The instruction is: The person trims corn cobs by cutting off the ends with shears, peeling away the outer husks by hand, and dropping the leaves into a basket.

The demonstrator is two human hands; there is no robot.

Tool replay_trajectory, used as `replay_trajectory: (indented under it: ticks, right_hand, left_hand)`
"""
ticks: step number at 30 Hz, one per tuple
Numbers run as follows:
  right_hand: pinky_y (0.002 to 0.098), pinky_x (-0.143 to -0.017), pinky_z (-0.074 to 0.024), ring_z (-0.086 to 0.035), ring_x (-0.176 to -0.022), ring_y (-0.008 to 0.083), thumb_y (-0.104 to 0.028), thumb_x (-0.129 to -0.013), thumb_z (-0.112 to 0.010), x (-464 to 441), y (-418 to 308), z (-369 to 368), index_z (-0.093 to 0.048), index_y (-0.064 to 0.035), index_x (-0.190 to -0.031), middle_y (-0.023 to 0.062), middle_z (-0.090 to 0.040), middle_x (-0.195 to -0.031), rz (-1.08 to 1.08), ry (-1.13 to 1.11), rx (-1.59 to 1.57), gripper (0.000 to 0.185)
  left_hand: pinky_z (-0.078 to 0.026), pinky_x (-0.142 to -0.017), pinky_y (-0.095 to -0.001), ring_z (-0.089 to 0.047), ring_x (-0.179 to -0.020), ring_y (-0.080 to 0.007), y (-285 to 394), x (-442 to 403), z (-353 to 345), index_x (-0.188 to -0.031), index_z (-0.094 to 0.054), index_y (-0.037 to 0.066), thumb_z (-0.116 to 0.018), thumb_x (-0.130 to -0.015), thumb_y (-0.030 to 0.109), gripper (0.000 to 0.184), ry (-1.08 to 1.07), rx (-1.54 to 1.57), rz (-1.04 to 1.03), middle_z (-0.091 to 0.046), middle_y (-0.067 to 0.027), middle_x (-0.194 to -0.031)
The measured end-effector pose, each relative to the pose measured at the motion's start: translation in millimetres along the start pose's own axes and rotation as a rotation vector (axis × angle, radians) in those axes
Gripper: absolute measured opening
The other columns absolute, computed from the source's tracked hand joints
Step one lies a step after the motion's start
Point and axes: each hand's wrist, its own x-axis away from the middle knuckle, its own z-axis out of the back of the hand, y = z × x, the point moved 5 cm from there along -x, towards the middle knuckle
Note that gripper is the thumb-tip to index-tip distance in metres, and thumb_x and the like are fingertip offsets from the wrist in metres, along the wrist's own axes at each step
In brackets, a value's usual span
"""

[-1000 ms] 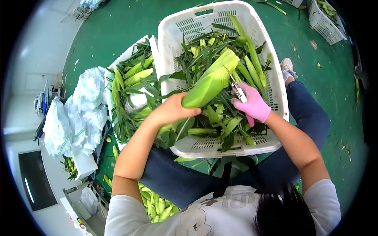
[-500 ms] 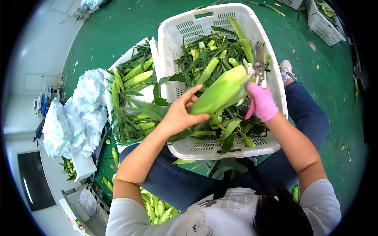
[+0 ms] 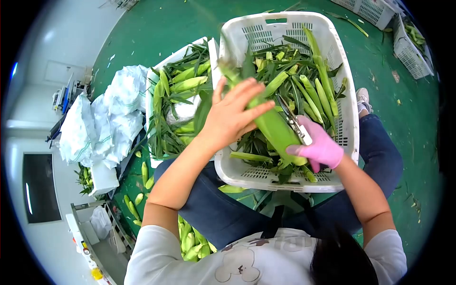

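Note:
A green ear of corn in its husk slants above the white crate, its upper end blurred by motion. My bare left hand lies over the upper part of the ear with its fingers spread. My right hand, in a pink glove, is closed around pruning shears; their blades point up and left. The right thumb presses on the lower end of the ear. Beneath, cut husk leaves and stalk ends fill the white crate.
Left of the crate is a white box with leafy corn ears. Crumpled white sacks lie farther left. Corn ears are piled by my legs. More crates stand at the far right on the green floor.
The ear has turned, so its cut end now points down toward my right hand. My left hand has moved from the ear's lower end to its upper part, fingers spreading. The view has shifted slightly.

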Motion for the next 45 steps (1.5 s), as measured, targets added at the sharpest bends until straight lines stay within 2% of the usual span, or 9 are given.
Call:
replay_trajectory:
  ticks: [3,6,9,17,21,24,29,37,45]
  right_hand:
    - [0.033,-0.092,-0.0463,-0.056,-0.1,0.0167,-0.021,-0.075,-0.076,-6,12,-12,-0.051,-0.0019,-0.126,0.0081,-0.059,-0.107,0.194,0.123,-0.143,0.06]
    - [0.0337,-0.091,-0.0474,-0.058,-0.098,0.0199,-0.024,-0.076,-0.077,-9,7,-13,-0.05,-0.0031,-0.132,0.0105,-0.061,-0.106,0.24,0.158,0.034,0.065]
    - [0.0366,-0.09,-0.0489,-0.061,-0.096,0.0277,-0.029,-0.075,-0.08,-5,1,-27,-0.05,-0.003,-0.13,0.0149,-0.062,-0.107,0.24,0.142,0.192,0.067]
    - [0.0383,-0.104,-0.0422,-0.056,-0.117,0.0336,-0.034,-0.077,-0.078,5,-3,18,-0.042,0.006,-0.14,0.0245,-0.056,-0.125,0.193,0.163,0.231,0.083]
    - [0.0398,-0.114,-0.0332,-0.045,-0.134,0.0369,-0.031,-0.072,-0.08,8,-13,29,-0.034,0.0088,-0.146,0.027,-0.045,-0.141,0.224,0.055,0.457,0.096]
    - [0.0436,-0.101,-0.0457,-0.057,-0.111,0.0447,-0.037,-0.073,-0.08,4,-3,36,-0.05,0.0076,-0.132,0.0282,-0.059,-0.117,0.359,0.071,0.54,0.08]
    - [0.0238,-0.063,-0.0505,-0.059,-0.066,0.0083,-0.009,-0.079,-0.071,1,12,17,-0.061,0.0003,-0.1,0.0041,-0.063,-0.081,0.042,-0.053,-0.24,0.025]
    - [0.0288,-0.084,-0.0493,-0.058,-0.096,0.0137,-0.021,-0.081,-0.074,21,0,1,-0.053,-0.0039,-0.134,0.0053,-0.061,-0.106,-0.05,-0.318,-0.275,0.059]
    - [0.027,-0.063,-0.0528,-0.062,-0.067,0.0123,-0.014,-0.079,-0.072,18,1,-2,-0.061,0.0004,-0.109,0.0068,-0.065,-0.088,-0.046,-0.262,-0.075,0.035]
  left_hand:
    - [-0.032,-0.112,-0.0483,-0.043,-0.134,-0.0353,-2,11,3,-0.134,-0.054,0.01,-0.079,-0.072,0.008,0.068,0.394,0.188,0.405,-0.047,-0.0177,-0.142]
    - [-0.04,-0.107,-0.0393,-0.049,-0.126,-0.024,10,27,-57,-0.138,-0.046,0.003,-0.071,-0.093,0.032,0.059,0.22,1.395,0.85,-0.055,-0.011,-0.128]
    - [-0.047,-0.099,-0.0371,-0.058,-0.114,-0.0215,19,28,-78,-0.135,-0.046,0.003,-0.063,-0.099,0.038,0.053,0.213,1.849,1.087,-0.06,-0.0089,-0.115]
    - [-0.05,-0.087,-0.0351,-0.064,-0.095,-0.0215,0,12,-38,-0.124,-0.056,0.004,-0.079,-0.083,0.031,0.054,-0.099,0.749,0.745,-0.067,-0.012,-0.106]
    - [-0.05,-0.089,-0.0349,-0.064,-0.097,-0.0205,9,9,-49,-0.125,-0.056,0.003,-0.079,-0.083,0.029,0.055,-0.318,0.954,0.614,-0.066,-0.0086,-0.105]
    - [-0.05,-0.085,-0.0305,-0.061,-0.094,-0.0138,7,19,-61,-0.126,-0.059,0.001,-0.078,-0.085,0.033,0.055,-0.534,1.342,0.71,-0.067,-0.005,-0.105]
    - [-0.056,-0.076,-0.033,-0.069,-0.08,-0.0192,-15,30,-59,-0.128,-0.054,0.001,-0.08,-0.08,0.037,0.066,-0.528,1.565,0.754,-0.066,-0.0085,-0.098]
    - [-0.057,-0.074,-0.0355,-0.07,-0.082,-0.0234,-22,48,-62,-0.131,-0.053,-0.002,-0.084,-0.076,0.042,0.077,-0.649,1.755,0.671,-0.067,-0.012,-0.099]
    - [-0.056,-0.063,-0.0366,-0.067,-0.071,-0.027,10,50,-71,-0.128,-0.049,-0.018,-0.079,-0.074,0.052,0.092,-0.998,2.132,0.638,-0.063,-0.0201,-0.089]
